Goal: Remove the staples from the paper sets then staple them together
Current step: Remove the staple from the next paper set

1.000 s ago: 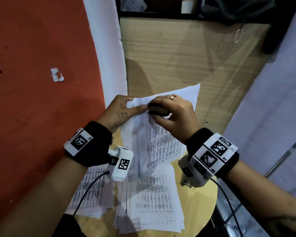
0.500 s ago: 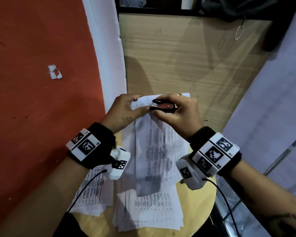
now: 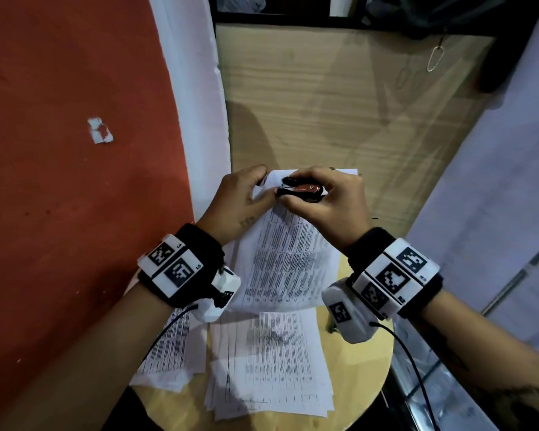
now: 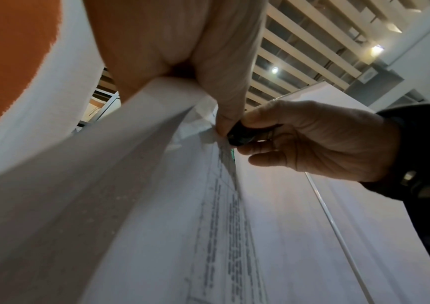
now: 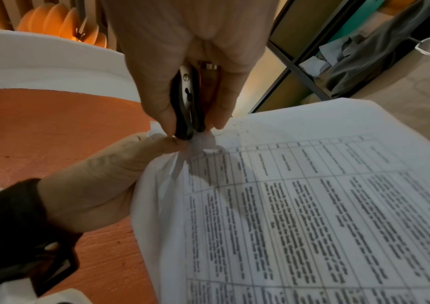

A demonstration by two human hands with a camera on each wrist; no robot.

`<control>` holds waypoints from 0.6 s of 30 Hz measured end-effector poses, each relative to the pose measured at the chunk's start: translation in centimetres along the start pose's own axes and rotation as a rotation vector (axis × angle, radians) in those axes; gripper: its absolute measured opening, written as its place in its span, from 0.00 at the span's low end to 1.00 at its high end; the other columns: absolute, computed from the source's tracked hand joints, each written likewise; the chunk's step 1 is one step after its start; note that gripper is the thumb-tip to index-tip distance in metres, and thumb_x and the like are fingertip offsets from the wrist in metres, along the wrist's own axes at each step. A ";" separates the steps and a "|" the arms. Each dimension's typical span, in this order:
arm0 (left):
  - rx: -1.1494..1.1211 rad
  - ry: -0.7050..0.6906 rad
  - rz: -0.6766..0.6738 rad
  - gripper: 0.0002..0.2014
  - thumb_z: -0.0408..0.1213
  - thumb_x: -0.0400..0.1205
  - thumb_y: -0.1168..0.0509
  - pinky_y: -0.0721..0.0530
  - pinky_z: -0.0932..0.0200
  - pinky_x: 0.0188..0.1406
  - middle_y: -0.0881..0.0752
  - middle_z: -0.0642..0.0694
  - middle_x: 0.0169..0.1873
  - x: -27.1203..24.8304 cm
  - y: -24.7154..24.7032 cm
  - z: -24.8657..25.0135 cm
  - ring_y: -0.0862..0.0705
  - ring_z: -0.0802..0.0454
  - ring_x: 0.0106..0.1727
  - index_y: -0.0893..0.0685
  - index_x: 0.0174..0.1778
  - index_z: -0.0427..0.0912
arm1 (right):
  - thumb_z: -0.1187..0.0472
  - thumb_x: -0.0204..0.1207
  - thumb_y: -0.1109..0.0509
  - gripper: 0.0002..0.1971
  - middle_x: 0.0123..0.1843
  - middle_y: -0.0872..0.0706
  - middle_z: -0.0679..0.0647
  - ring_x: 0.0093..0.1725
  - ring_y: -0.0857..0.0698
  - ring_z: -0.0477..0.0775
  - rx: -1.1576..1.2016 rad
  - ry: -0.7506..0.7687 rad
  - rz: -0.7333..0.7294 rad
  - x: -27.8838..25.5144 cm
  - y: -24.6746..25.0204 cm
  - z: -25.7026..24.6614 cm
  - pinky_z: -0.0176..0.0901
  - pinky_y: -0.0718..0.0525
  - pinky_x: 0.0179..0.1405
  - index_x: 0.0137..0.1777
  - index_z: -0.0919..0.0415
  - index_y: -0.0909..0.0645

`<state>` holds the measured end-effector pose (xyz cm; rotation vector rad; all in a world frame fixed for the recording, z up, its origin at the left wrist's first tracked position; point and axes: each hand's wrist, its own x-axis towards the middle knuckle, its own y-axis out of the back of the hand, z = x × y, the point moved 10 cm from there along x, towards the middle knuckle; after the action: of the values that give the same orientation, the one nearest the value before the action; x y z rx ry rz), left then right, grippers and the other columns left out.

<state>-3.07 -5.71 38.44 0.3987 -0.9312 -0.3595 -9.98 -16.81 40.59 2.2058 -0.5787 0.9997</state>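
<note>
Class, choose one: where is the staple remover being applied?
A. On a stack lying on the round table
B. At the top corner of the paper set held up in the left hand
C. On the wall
B: the right hand grips the staple remover at the corner of the paper set pinched by the left hand.

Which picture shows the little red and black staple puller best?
The head view: the staple remover shows side-on, its red body and black tips at the paper set corner, gripped by the right hand. The right wrist view shows only its narrow edge; the left wrist view just a dark tip.
</note>
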 end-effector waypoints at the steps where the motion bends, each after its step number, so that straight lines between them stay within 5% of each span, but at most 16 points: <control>1: 0.014 -0.018 0.000 0.13 0.40 0.78 0.36 0.33 0.72 0.30 0.22 0.49 0.29 0.0 -0.1 0.1 0.28 0.64 0.31 0.22 0.37 0.32 | 0.60 0.59 0.23 0.13 0.40 0.10 0.53 0.42 0.17 0.43 0.002 -0.006 0.011 0.0 0.1 0.1 0.26 0.22 0.45 0.43 0.65 0.11; 3: 0.037 -0.057 -0.009 0.15 0.40 0.79 0.37 0.32 0.72 0.31 0.21 0.43 0.30 0.0 -0.2 0.5 0.29 0.61 0.33 0.22 0.39 0.27 | 0.61 0.59 0.23 0.12 0.40 0.10 0.53 0.42 0.16 0.44 0.009 -0.026 0.022 -0.1 0.1 0.3 0.26 0.21 0.44 0.43 0.65 0.11; 8: 0.083 -0.128 -0.016 0.19 0.48 0.79 0.41 0.34 0.75 0.29 0.30 0.58 0.27 0.1 -0.1 1.5 0.32 0.62 0.31 0.25 0.33 0.34 | 0.60 0.59 0.23 0.13 0.39 0.11 0.52 0.41 0.16 0.42 0.027 -0.077 0.003 -0.2 0.0 0.9 0.27 0.20 0.44 0.43 0.65 0.12; 12: 0.097 -0.120 -0.009 0.11 0.39 0.79 0.37 0.33 0.77 0.31 0.28 0.60 0.28 0.3 -0.3 1.4 0.27 0.71 0.31 0.23 0.34 0.36 | 0.59 0.58 0.24 0.13 0.39 0.10 0.56 0.39 0.15 0.46 -0.007 -0.073 -0.003 -0.1 0.0 0.8 0.38 0.16 0.45 0.42 0.64 0.12; 15: 0.112 -0.111 -0.012 0.11 0.36 0.78 0.36 0.32 0.76 0.32 0.22 0.50 0.30 0.5 -0.6 1.0 0.26 0.61 0.33 0.18 0.38 0.30 | 0.58 0.58 0.24 0.14 0.39 0.10 0.57 0.40 0.12 0.54 -0.035 -0.069 0.011 -0.1 0.1 0.8 0.52 0.14 0.44 0.43 0.65 0.12; 18: 0.111 -0.105 0.015 0.17 0.44 0.77 0.37 0.33 0.74 0.32 0.21 0.43 0.30 0.4 -0.4 0.9 0.25 0.53 0.34 0.20 0.37 0.29 | 0.59 0.58 0.25 0.13 0.38 0.10 0.57 0.40 0.12 0.55 -0.038 -0.065 0.035 -0.1 0.1 0.7 0.55 0.14 0.44 0.42 0.65 0.12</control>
<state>-3.65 -6.44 39.04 0.4778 -1.0588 -0.3183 -9.79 -17.40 40.19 2.2081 -0.6632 0.9298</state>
